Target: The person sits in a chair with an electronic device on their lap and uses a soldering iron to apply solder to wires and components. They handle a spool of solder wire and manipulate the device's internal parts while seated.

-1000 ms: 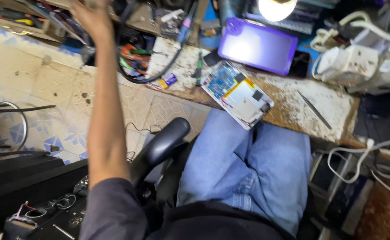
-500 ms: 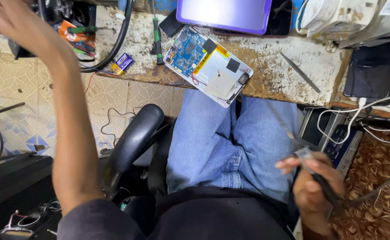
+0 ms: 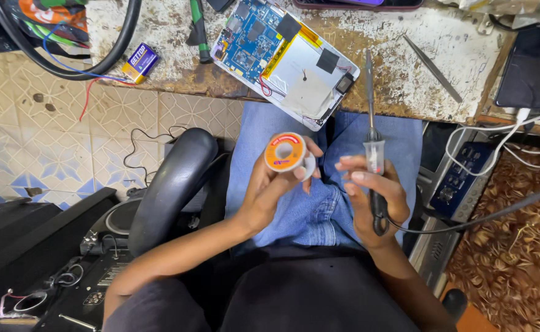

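My left hand [image 3: 270, 184] holds a small spool of solder wire [image 3: 287, 152] with an orange label, raised above my lap. My right hand [image 3: 368, 197] grips a soldering iron [image 3: 373, 154] by its black handle, the metal tip pointing up toward the bench. The two hands are close together over my blue jeans. Just beyond them an opened tablet [image 3: 285, 58] lies on the bench edge, its blue circuit board and silver battery showing.
The worn workbench [image 3: 405, 86] carries tweezers [image 3: 433, 67], a green-handled tool [image 3: 199, 31], a small rectangular battery [image 3: 139, 61] and a thick black cable [image 3: 97, 61]. A black chair armrest [image 3: 171, 184] is left of my lap. White cables and a blue device [image 3: 460, 181] lie right.
My left arm came down from the far left of the bench and now holds the solder spool in front of me. My right hand rose with the soldering iron toward the middle.
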